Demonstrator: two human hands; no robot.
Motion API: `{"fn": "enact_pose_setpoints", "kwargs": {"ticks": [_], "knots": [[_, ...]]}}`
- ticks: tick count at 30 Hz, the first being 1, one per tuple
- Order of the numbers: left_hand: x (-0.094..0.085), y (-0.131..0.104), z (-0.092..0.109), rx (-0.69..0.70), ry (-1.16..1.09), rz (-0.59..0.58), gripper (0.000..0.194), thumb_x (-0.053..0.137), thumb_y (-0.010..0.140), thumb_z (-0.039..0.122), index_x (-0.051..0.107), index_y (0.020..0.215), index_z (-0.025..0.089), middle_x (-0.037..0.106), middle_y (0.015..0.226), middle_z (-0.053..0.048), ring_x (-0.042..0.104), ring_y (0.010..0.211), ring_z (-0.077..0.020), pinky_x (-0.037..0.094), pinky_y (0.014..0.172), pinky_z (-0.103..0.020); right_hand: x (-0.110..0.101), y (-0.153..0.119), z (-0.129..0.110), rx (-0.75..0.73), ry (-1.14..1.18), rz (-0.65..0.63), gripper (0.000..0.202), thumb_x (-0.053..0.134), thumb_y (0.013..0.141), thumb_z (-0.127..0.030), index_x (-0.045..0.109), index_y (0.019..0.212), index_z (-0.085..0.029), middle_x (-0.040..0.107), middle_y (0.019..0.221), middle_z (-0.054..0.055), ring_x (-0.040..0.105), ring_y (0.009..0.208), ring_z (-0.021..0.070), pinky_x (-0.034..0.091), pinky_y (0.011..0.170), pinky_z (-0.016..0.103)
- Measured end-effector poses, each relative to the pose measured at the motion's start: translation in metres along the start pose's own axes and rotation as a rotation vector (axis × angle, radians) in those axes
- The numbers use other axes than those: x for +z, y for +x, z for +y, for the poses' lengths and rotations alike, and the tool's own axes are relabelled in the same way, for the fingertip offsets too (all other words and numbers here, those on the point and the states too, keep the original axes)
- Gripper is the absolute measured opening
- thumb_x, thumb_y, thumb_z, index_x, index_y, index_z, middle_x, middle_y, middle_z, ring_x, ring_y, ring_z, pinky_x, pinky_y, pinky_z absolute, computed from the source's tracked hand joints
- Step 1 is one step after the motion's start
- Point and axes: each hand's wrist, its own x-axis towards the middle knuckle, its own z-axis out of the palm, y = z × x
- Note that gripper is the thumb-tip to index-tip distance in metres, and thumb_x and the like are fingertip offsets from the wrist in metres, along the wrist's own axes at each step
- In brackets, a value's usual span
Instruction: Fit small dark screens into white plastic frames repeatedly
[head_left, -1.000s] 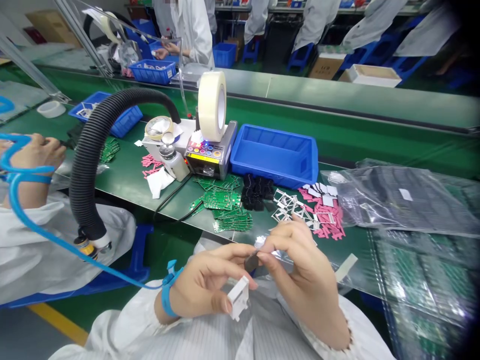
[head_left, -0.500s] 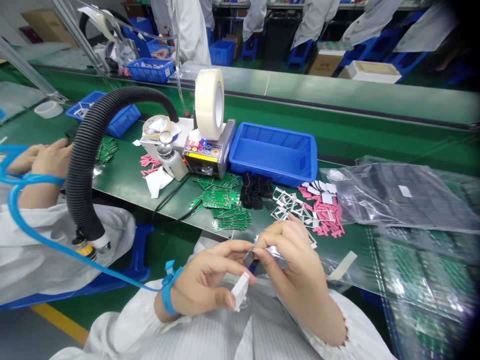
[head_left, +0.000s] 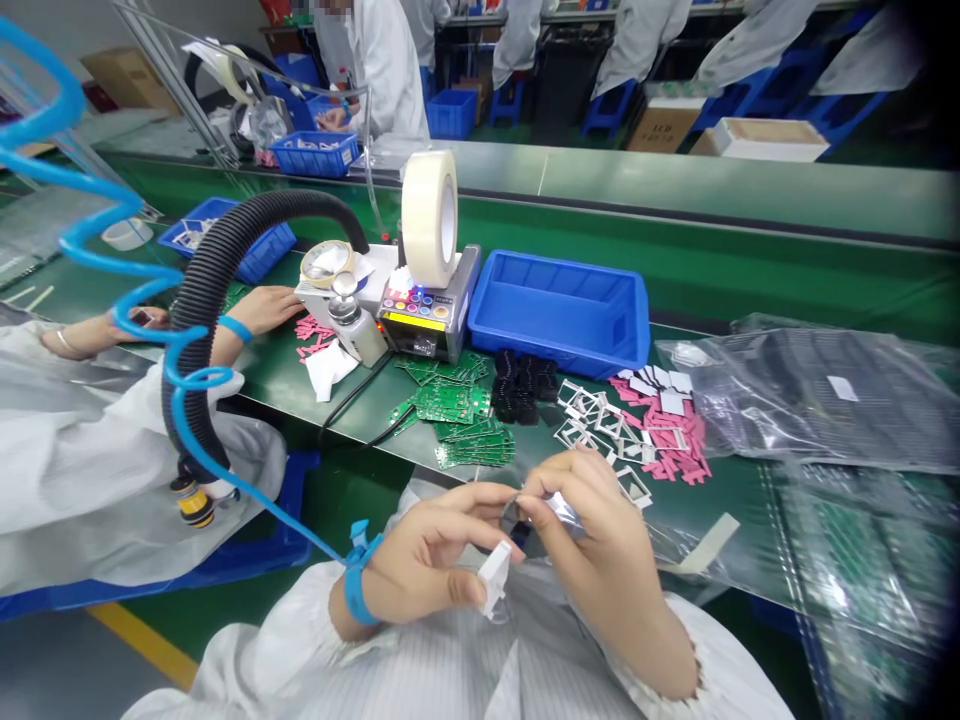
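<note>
My left hand (head_left: 424,560), with a blue strap at its wrist, grips a small white plastic piece (head_left: 495,578) between thumb and fingers. At its index fingertip, my right hand (head_left: 600,530) pinches the edge of a small thin dark part (head_left: 513,515); its exact kind is hard to make out. Both hands are close together above my lap, at the table's near edge. Just beyond them lie green circuit boards (head_left: 472,443), black parts (head_left: 517,385), white plastic frames (head_left: 600,420) and pink strips (head_left: 679,445).
A blue bin (head_left: 559,310) stands behind the parts, beside a tape dispenser (head_left: 424,315) and a pump bottle (head_left: 356,325). Bagged parts (head_left: 825,390) cover the right side. A black hose (head_left: 187,370) and blue coiled cord (head_left: 135,210) cross the left, near a co-worker's hand (head_left: 259,310).
The view has shifted slightly. My hands keep nearly the same pose around the white piece and the dark part. The co-worker's hand has moved right, close to the pink strips, and the blue cord has swung up.
</note>
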Motion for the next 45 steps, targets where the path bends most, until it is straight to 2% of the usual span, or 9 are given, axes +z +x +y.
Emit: {"fn": "enact_pose_setpoints", "kwargs": {"ticks": [9, 14, 23, 26, 29, 33, 37, 41, 45], "knots": [[-0.003, -0.001, -0.008, -0.055, -0.009, 0.007, 0.032, 0.068, 0.072, 0.042, 0.073, 0.097, 0.023, 0.051, 0.128, -0.012, 0.046, 0.121, -0.0312, 0.029, 0.105, -0.045, 0.006, -0.002, 0.004, -0.03, -0.049, -0.067, 0.013, 0.045, 0.088, -0.014, 0.047, 0.078, -0.022, 0.05, 0.074, 0.0, 0.047, 0.075, 0.0169, 0.033, 0.08, 0.04], [0.0, 0.007, -0.014, -0.172, -0.386, 0.148, 0.035, 0.07, 0.068, 0.045, 0.074, 0.087, 0.016, 0.061, 0.118, -0.014, 0.054, 0.112, -0.0298, 0.036, 0.1, -0.043, -0.004, -0.011, 0.005, -0.02, 0.046, -0.135, 0.016, 0.038, 0.09, -0.015, 0.042, 0.076, -0.021, 0.048, 0.075, 0.0, 0.046, 0.073, 0.0157, 0.035, 0.071, 0.033], [-0.004, 0.011, -0.009, -0.285, -0.784, 0.233, 0.031, 0.065, 0.074, 0.043, 0.073, 0.087, 0.016, 0.067, 0.115, -0.01, 0.056, 0.114, -0.0271, 0.024, 0.11, -0.047, 0.016, -0.024, 0.072, 0.283, -0.217, -0.045, 0.019, 0.048, 0.084, -0.021, 0.05, 0.066, -0.019, 0.051, 0.066, 0.003, 0.049, 0.067, 0.0185, 0.035, 0.063, 0.032], [-0.002, 0.01, -0.005, -0.308, -0.814, 0.186, 0.032, 0.063, 0.076, 0.044, 0.073, 0.088, 0.017, 0.067, 0.116, -0.01, 0.055, 0.115, -0.0272, 0.023, 0.11, -0.048, 0.005, -0.016, 0.056, 0.249, -0.13, -0.037, 0.009, 0.051, 0.085, -0.025, 0.058, 0.085, -0.019, 0.058, 0.081, 0.005, 0.054, 0.08, 0.0207, 0.039, 0.072, 0.036], [0.001, 0.01, -0.002, -0.321, -0.808, 0.156, 0.033, 0.064, 0.075, 0.045, 0.073, 0.087, 0.016, 0.068, 0.115, -0.011, 0.057, 0.113, -0.0276, 0.024, 0.11, -0.048, -0.012, -0.004, 0.031, 0.114, 0.168, -0.116, 0.026, 0.056, 0.083, -0.031, 0.055, 0.108, -0.022, 0.06, 0.098, 0.006, 0.056, 0.093, 0.0206, 0.044, 0.08, 0.037], [0.006, 0.01, 0.002, -0.314, -0.783, 0.155, 0.034, 0.065, 0.073, 0.045, 0.073, 0.087, 0.014, 0.07, 0.109, -0.012, 0.059, 0.11, -0.0282, 0.025, 0.109, -0.049, -0.015, 0.006, 0.018, 0.021, 0.274, -0.18, 0.027, 0.063, 0.077, -0.025, 0.058, 0.103, -0.023, 0.061, 0.094, 0.005, 0.057, 0.089, 0.0199, 0.045, 0.078, 0.038], [0.007, 0.01, -0.002, -0.273, -0.666, 0.205, 0.035, 0.068, 0.07, 0.044, 0.073, 0.09, 0.016, 0.07, 0.109, -0.011, 0.06, 0.107, -0.0283, 0.034, 0.104, -0.048, -0.011, 0.006, 0.018, 0.006, 0.252, -0.081, 0.02, 0.063, 0.073, -0.021, 0.06, 0.093, -0.022, 0.061, 0.083, 0.003, 0.056, 0.079, 0.019, 0.044, 0.072, 0.038], [0.003, 0.006, -0.017, -0.028, -0.169, 0.447, 0.038, 0.07, 0.07, 0.04, 0.069, 0.103, 0.021, 0.07, 0.107, -0.008, 0.06, 0.104, -0.0272, 0.042, 0.096, -0.042, -0.016, 0.005, 0.005, 0.071, 0.198, -0.029, 0.01, 0.063, 0.073, -0.024, 0.058, 0.082, -0.021, 0.059, 0.075, 0.002, 0.054, 0.074, 0.019, 0.041, 0.068, 0.036], [0.003, 0.001, -0.026, 0.108, 0.206, 0.56, 0.034, 0.07, 0.072, 0.026, 0.068, 0.106, 0.025, 0.073, 0.105, -0.005, 0.061, 0.107, -0.026, 0.032, 0.105, -0.04, -0.012, 0.005, -0.013, 0.123, 0.11, -0.084, 0.01, 0.061, 0.073, -0.025, 0.053, 0.071, -0.02, 0.054, 0.067, 0.0, 0.049, 0.066, 0.017, 0.037, 0.065, 0.034]]}}
